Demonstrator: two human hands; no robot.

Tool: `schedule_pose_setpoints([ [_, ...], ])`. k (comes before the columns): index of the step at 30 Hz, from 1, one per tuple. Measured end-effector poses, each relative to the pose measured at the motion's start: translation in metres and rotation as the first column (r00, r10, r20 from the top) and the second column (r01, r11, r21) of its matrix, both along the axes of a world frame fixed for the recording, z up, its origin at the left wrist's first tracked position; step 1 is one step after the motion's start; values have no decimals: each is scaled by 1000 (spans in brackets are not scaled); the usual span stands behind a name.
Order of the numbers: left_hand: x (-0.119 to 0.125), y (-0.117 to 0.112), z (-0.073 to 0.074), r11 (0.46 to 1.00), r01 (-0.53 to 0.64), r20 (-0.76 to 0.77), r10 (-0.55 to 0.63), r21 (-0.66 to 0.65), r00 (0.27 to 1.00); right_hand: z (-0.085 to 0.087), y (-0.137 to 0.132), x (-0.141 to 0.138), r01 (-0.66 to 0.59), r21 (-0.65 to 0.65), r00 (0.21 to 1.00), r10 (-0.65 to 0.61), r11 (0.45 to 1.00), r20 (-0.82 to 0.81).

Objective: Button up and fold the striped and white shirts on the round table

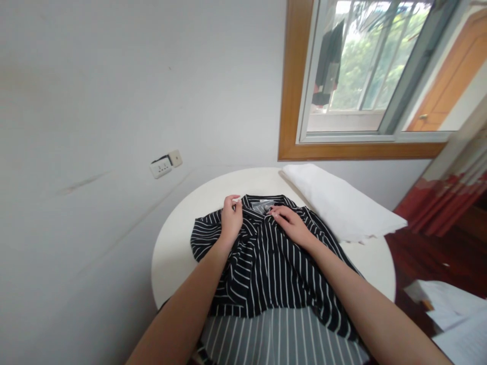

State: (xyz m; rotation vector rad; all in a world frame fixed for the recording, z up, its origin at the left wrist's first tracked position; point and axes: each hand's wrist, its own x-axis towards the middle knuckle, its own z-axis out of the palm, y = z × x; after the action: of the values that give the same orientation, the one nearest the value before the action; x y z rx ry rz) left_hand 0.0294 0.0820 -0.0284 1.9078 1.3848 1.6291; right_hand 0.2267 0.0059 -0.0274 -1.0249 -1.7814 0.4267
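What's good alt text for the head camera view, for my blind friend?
A person's left hand and right hand at the collar of a black, white-striped shirt on a round white table; beside it lies a white cloth.

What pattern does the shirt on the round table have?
The shirt is black with thin white stripes outside; the head view shows it best.

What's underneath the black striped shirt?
The black striped shirt lies over a round white table, whose bare top shows to the left of it. Whether anything else is under the fabric can't be seen, because the shirt covers that part.
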Motion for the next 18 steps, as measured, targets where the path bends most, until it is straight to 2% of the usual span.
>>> schedule_pose_setpoints([
  [1,2,-4,2,999,34,-127,-29,35,991,0,2,2,12,-47,997,-15,999,-69],
  [3,9,-15,8,982,157,-350,-112,104,930,-3,5,6,38,-125,986,-58,991,-157],
  [4,13,-21,12,965,234,-412,-167,118,896,-6,7,6,50,-148,979,-77,988,-186],
  [6,22,-33,17,916,394,-442,-323,76,837,-11,10,7,53,-170,966,-93,984,-240],
  [9,32,-42,15,811,580,-332,-571,-81,751,-18,14,6,43,-189,945,-101,981,-311],
  [11,34,-41,7,742,647,-224,-670,-174,708,-21,16,6,51,-214,938,-120,976,-324],
  [15,31,-30,-5,659,695,-38,-733,-287,679,-25,19,7,32,-252,933,-119,967,-340],
  [18,28,-23,-7,609,722,-1,-764,-329,645,-28,21,7,23,-278,927,-124,960,-353],
])
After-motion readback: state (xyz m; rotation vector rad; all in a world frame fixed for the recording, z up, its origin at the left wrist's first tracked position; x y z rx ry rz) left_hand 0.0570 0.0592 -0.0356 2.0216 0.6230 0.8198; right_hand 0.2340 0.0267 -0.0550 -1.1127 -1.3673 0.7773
